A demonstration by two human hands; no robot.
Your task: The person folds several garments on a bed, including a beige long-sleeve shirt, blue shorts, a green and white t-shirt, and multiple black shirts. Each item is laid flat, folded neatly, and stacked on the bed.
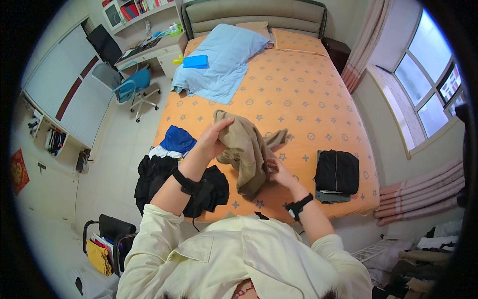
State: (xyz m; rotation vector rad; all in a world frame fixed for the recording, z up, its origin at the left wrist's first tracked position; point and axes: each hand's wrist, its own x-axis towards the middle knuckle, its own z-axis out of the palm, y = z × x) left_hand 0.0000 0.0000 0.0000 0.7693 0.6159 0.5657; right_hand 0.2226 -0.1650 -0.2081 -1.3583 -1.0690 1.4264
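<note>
Left hand (pixel 213 139) pinching the tan garment (pixel 243 149) at ten o'clock; right hand (pixel 281 174) at four, can't tell its grip; looks soft, light: grab edges!

Far end of the bed (pixel 308 107) from me: padded grey-beige headboard (pixel 254 19), orange pillow (pixel 298 42) below it, right side. Light blue quilt (pixel 229 50) spread over the upper left, flat bright-blue packet (pixel 195 62) lying on it. Dark nightstand (pixel 337 53) right of headboard, then pink curtain (pixel 366 45) and window (pixel 415 72) off to my right; second pink curtain (pixel 418 192) nearer me. To my left: white desk (pixel 172 52), clutter too small for me to sort; bookshelf above (pixel 144 9); teal swivel chair (pixel 138 81) beside desk. White sliding doors (pixel 57 60) farther left. Red wall decoration (pixel 20 172) near left edge. Black-framed chair (pixel 114 226) low left, yellow item (pixel 99 257) on it.
</note>
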